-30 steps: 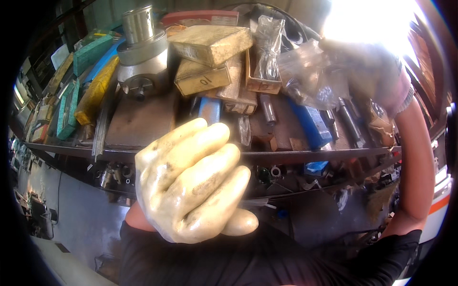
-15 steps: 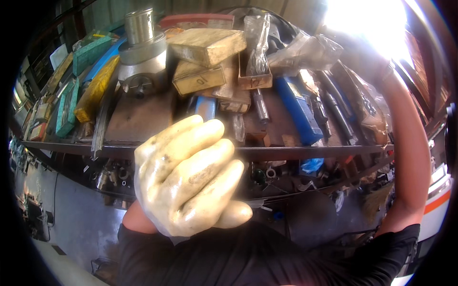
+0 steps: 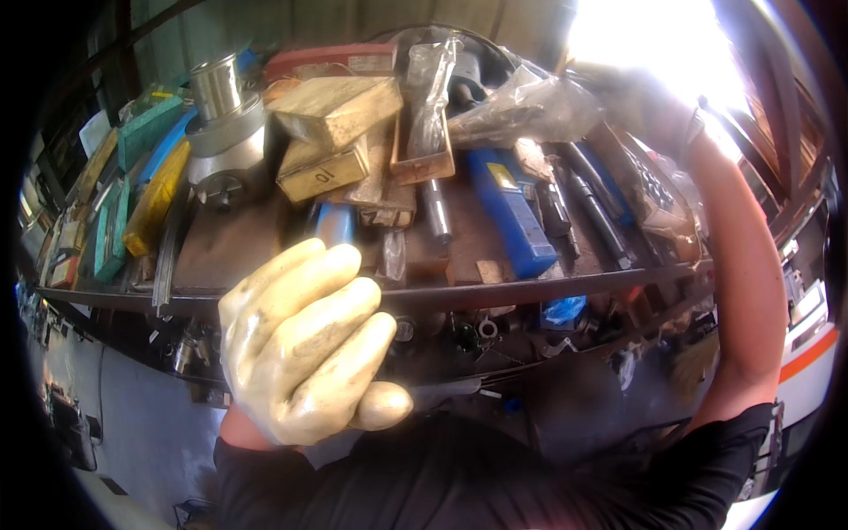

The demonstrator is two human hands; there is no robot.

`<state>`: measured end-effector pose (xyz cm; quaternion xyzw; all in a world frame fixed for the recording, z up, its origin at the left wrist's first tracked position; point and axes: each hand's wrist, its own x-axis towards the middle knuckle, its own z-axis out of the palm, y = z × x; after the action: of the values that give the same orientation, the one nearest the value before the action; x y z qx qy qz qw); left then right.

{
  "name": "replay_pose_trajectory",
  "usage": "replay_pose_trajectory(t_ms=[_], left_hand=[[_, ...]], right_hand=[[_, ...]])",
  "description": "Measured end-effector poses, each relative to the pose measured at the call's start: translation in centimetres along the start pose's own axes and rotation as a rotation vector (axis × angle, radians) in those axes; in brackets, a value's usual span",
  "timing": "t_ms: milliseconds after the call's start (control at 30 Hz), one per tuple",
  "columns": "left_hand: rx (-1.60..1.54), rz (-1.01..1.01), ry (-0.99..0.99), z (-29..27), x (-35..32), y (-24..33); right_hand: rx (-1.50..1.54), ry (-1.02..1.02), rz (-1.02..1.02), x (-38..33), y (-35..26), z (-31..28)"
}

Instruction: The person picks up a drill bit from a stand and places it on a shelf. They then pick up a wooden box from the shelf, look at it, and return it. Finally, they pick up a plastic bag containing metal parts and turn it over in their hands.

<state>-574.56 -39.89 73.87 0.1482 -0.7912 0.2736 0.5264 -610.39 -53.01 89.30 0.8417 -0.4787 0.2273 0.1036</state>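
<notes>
My left hand, in a thick cream rubber glove, hangs in front of a metal shelf edge with its fingers curled into a loose fist and nothing visible inside. My right arm reaches up at the right. My right hand, half lost in glare, grips a crumpled clear plastic bag above the shelf's clutter. Under the bag lie a long blue case and dark tool handles.
The shelf is crowded: tan cardboard boxes, a grey metal spool on a round base, green boxes, a yellow box, a red case. Small metal fittings sit on the shelf below.
My right hand has carried the plastic bag up and to the left over the shelf. My gloved left hand has stayed curled and dropped slightly.
</notes>
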Motion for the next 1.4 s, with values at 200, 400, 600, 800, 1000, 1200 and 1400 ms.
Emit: replay_pose_trajectory(t_ms=[200,400,600,800,1000,1200,1400], left_hand=[[0.023,-0.061,-0.026,-0.3,0.1,0.7],[0.036,-0.075,-0.038,-0.3,0.1,0.8],[0.049,-0.073,-0.049,-0.5,0.3,0.8],[0.031,-0.075,-0.035,-0.1,0.3,0.8],[0.020,-0.113,-0.054,-0.8,0.4,0.9],[-0.047,-0.139,-0.128,-2.7,4.0,0.7],[-0.124,-0.404,-0.508,-2.6,10.2,-1.3]], right_hand=[[-0.029,0.090,-0.067,-2.5,-0.7,-2.9],[0.587,-0.124,-0.076,-3.7,4.6,-3.8],[0.337,-0.296,-0.016,-2.4,0.7,-2.4],[0.432,-0.420,-0.175,-3.1,0.0,-2.9],[0.403,-0.514,-0.061,-5.6,-11.3,-3.3],[0.018,-0.240,-0.592,-8.7,-12.3,-0.6],[0.296,-0.152,-0.600,-9.5,-9.9,1.0]])
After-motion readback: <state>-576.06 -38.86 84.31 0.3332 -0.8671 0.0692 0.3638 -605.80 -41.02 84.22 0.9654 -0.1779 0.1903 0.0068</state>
